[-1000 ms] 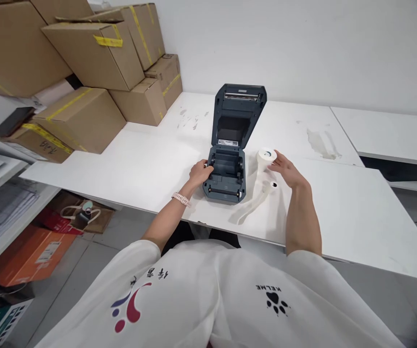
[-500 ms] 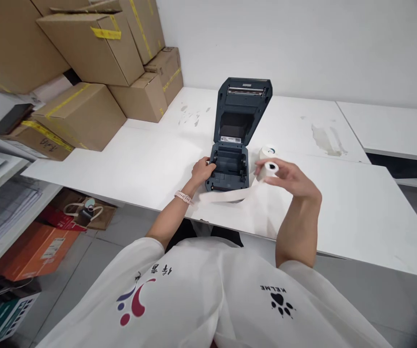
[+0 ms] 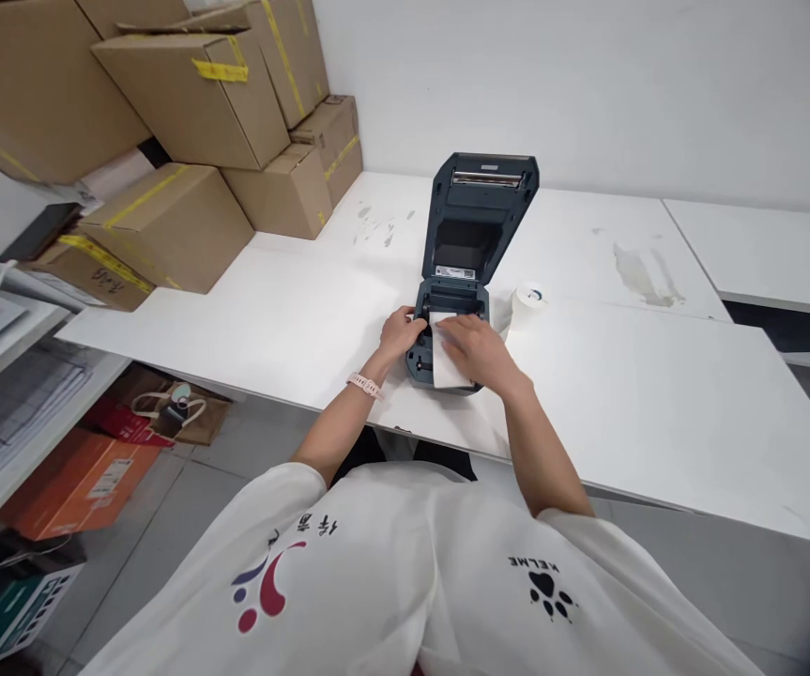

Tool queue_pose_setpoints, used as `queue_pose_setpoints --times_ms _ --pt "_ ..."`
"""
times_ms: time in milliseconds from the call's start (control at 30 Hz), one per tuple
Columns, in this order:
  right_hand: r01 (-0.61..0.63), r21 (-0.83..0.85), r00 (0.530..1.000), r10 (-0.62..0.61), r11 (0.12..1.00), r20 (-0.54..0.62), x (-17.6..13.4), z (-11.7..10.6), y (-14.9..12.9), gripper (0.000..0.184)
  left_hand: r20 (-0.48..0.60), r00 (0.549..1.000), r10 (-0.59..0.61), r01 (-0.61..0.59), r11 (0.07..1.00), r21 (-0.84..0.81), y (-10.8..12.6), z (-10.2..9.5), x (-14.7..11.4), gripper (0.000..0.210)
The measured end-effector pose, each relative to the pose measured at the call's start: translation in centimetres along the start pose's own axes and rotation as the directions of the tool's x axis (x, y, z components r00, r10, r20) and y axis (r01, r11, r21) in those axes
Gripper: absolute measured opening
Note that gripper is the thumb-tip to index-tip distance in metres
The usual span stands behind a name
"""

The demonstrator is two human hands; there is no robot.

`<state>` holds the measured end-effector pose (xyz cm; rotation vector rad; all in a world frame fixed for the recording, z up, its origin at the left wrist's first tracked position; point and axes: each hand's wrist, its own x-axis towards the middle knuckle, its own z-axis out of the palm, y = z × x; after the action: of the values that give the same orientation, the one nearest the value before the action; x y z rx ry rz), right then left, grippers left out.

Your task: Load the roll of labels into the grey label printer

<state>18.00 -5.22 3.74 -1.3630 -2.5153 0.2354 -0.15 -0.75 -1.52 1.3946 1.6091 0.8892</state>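
Note:
A dark grey label printer (image 3: pixel 481 223) stands on the white table with its lid tilted up and back. My left hand (image 3: pixel 399 332) grips the left side of its base, thumb over the rim at the compartment. My right hand (image 3: pixel 481 349) is over the open compartment, its fingers curled on a white paper roll (image 3: pixel 445 349) that sits inside. The roll's loose strip hangs toward the printer's front edge. Most of the roll is hidden under my right hand. Right of the printer, a second white roll (image 3: pixel 527 302) stands on the table, touched by neither hand.
Cardboard boxes (image 3: pixel 172 230) with yellow tape are stacked on the table's left end, against the wall. A shelf (image 3: pixel 17 329) with papers is at the far left. An orange box (image 3: pixel 81 483) and a bag (image 3: pixel 197 422) lie below the table.
My right hand has moved left and brought the paper roll from beside the printer into its compartment. My left hand keeps its hold on the printer's left side.

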Motion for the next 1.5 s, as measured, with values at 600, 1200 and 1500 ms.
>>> queue_pose_setpoints --times_ms 600,1200,1500 --pt "0.013 0.024 0.976 -0.008 1.0 -0.219 -7.4 4.6 -3.1 0.068 0.047 0.996 -0.082 0.09 0.979 -0.183 0.0 0.1 -0.3 0.077" --pt "-0.01 -0.038 0.992 0.005 0.999 -0.123 -5.8 2.6 -3.8 0.053 0.132 0.991 -0.002 0.048 0.938 -0.344 -0.1 0.4 0.0 0.063" --pt "-0.006 0.021 0.992 0.008 1.0 -0.123 -6.2 3.0 -3.3 0.053 0.131 0.991 -0.006 0.05 0.941 -0.336 0.0 0.3 -0.2 0.061"
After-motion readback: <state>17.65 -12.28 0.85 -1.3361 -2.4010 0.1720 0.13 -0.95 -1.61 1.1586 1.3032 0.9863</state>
